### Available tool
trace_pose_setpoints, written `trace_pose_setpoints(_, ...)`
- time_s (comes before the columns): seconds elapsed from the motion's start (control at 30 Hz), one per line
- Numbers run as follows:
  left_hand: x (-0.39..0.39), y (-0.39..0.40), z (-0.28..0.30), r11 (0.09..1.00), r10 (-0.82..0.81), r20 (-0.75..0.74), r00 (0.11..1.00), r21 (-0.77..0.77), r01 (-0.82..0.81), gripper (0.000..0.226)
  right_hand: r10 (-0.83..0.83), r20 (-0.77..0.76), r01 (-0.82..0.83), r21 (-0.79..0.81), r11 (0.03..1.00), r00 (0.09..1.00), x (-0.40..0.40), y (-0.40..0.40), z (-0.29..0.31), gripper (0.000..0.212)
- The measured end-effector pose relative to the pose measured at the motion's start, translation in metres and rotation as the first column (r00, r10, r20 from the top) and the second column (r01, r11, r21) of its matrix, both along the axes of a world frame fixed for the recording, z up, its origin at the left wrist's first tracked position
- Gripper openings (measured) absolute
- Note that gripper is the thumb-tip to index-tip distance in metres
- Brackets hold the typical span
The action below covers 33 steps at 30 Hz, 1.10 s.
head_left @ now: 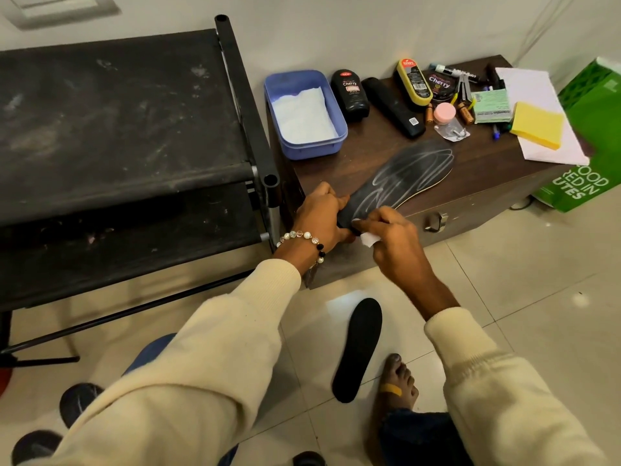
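A black shoe insole (408, 178) streaked with white smears lies across the dark wooden chest (487, 183), its heel end sticking out over the front left corner. My left hand (321, 216) grips that heel end. My right hand (391, 235) pinches a small white wad (470, 238) of tissue or cloth and presses it against the heel end of the insole. A second, clean black insole (358, 349) lies on the tiled floor beside a bare foot (396, 385).
On the chest stand a blue tub (304, 112) holding white powder, a black polish bottle (349, 95), a black brush (393, 107), a yellow-edged sponge applicator (413, 84), a polish tin, batteries, pens, notes and a yellow cloth (537, 124). A black rack (117, 129) stands at left, a green bag (591, 136) at right.
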State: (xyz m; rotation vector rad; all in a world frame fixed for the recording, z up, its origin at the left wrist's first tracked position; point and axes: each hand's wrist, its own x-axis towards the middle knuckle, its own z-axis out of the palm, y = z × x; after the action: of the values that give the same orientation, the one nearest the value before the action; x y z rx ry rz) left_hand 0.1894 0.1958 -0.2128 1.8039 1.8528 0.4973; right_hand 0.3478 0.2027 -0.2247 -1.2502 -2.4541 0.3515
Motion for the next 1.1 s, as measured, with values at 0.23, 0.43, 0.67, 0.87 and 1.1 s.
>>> trace_pose_setpoints(0.23,-0.002,0.002,-0.002,0.999,0.013,-0.005,1.000,-0.036,-0.013,0.064,0.095,-0.006,-0.094,0.066,0.993,0.995,-0.013,-0.002,0.003,0.042)
trace_pose_setpoints(0.43,-0.001,0.002,-0.001,0.998,0.034,0.021,0.999,-0.059,-0.033,0.065,0.033,-0.004,-0.032,0.105,0.994,0.999,-0.009,0.009,0.004,0.040)
trace_pose_setpoints(0.67,-0.002,0.001,0.000,0.995,0.072,0.046,0.996,-0.073,-0.069,0.072,0.064,-0.007,-0.062,0.165,0.984,0.998,-0.010,0.023,0.006,0.043)
trace_pose_setpoints(0.87,-0.004,0.002,-0.004,0.980,0.156,0.105,0.982,-0.142,-0.141,0.076,0.238,0.013,-0.237,0.143,0.961,0.971,-0.025,0.020,0.003,0.035)
trace_pose_setpoints(1.1,-0.003,0.000,-0.005,0.967,0.216,0.200,0.956,-0.181,-0.180,0.076,0.175,0.072,-0.184,0.155,0.971,0.982,-0.027,0.024,0.007,0.026)
